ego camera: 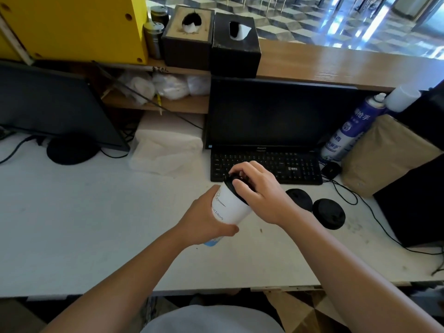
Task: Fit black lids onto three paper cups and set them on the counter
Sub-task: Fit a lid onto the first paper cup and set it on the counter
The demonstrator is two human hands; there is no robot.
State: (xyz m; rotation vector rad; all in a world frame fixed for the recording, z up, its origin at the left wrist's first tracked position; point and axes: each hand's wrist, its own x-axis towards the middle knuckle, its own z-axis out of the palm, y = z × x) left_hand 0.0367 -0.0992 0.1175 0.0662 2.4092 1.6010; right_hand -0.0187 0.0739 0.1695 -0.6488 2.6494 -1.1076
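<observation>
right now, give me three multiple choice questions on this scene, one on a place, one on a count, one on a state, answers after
1. Where do the loose black lids lie?
A) on the keyboard
B) on a tissue box
C) on the white counter, right of the right grip

2. How many lids lie loose there?
A) one
B) two
C) four

3. What is the left grip doing?
A) holding the paper cup
B) resting flat on the counter
C) lifting a spray can

Answers: 1 C, they sit on the counter beside the right grip; 2 B, two show side by side; 3 A, its fingers curl round the cup while the right grip holds a lid on its top.
</observation>
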